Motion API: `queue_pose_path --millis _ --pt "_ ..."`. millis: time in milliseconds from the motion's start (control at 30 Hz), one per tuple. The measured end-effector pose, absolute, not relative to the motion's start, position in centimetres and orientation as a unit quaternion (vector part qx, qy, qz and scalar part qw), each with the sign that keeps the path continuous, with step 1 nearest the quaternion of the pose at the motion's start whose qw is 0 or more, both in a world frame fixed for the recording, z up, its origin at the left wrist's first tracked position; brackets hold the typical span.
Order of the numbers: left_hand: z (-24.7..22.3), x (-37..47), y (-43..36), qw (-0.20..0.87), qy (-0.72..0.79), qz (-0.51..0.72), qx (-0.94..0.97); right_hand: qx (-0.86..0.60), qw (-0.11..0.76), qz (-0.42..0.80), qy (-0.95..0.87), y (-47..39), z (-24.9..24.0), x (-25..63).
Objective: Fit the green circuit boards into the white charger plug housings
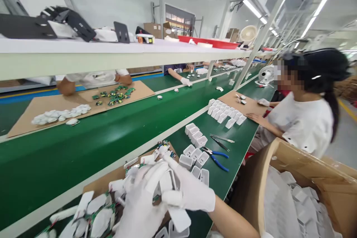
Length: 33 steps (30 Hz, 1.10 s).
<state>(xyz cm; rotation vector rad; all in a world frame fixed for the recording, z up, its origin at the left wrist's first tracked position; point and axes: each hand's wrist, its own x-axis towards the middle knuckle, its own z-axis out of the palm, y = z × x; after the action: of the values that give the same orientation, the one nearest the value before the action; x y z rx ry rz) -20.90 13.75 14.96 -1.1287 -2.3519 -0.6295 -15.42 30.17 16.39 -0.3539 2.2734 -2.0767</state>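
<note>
My left hand (pixel 146 193) and my right hand (pixel 192 187), both in white gloves, meet at the bottom middle. Their fingers are closed around a white plastic casing (pixel 166 181), partly hidden by the gloves. A flat white plastic piece (pixel 180 218) shows just below my right hand; I cannot tell whether it is held. Green circuit boards with white plastic covers (pixel 102 221) are heaped left of and beneath my left hand. Beyond my right hand, open white plastic cases (pixel 202 159) stand in short rows beside blue-handled cutters (pixel 219 158) and tweezers (pixel 220 144).
A green conveyor belt (pixel 125 130) runs alongside the bench. At right, a cardboard box (pixel 267 178) holds white parts, and a co-worker (pixel 304 119) sits beyond it. Across the belt, cardboard (pixel 111 113) carries boards and white pieces. A shelf (pixel 111 54) spans overhead.
</note>
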Motion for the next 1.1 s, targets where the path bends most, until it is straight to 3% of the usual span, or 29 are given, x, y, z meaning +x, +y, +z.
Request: queue_pose_path --millis 100,200,300,400,633,767,933,1100 --pt "16.3 -19.8 13.9 0.158 -0.856 -0.300 -0.390 -0.063 -0.023 -0.640 0.766 30.0 16.3 -15.1" --pt "16.4 -19.1 13.6 0.074 -0.833 -0.401 -0.373 -0.081 0.009 -0.655 0.751 30.3 16.2 -14.8" --pt "15.9 -19.0 13.3 -0.033 -0.757 -0.575 -0.309 -0.131 0.022 -0.723 0.678 31.0 16.4 -14.5" --pt "15.7 -19.3 13.3 -0.125 -0.660 -0.710 -0.212 -0.075 -0.032 -0.749 0.658 31.3 16.5 -13.9" --pt "17.2 -19.7 14.1 -0.214 -0.587 -0.776 -0.087 -0.049 -0.069 -0.623 0.777 29.2 16.9 -12.6" --pt "17.4 -19.0 14.7 -0.199 -0.618 -0.754 -0.102 -0.054 -0.098 -0.582 0.805 28.3 17.1 -12.5" --pt "17.2 -18.1 13.4 -0.100 -0.704 -0.686 -0.155 -0.081 -0.087 -0.749 0.652 29.5 15.9 -13.6" --pt "17.6 -17.5 11.2 0.038 -0.835 -0.478 -0.270 -0.076 -0.001 -0.772 0.631 30.8 16.9 -14.6"
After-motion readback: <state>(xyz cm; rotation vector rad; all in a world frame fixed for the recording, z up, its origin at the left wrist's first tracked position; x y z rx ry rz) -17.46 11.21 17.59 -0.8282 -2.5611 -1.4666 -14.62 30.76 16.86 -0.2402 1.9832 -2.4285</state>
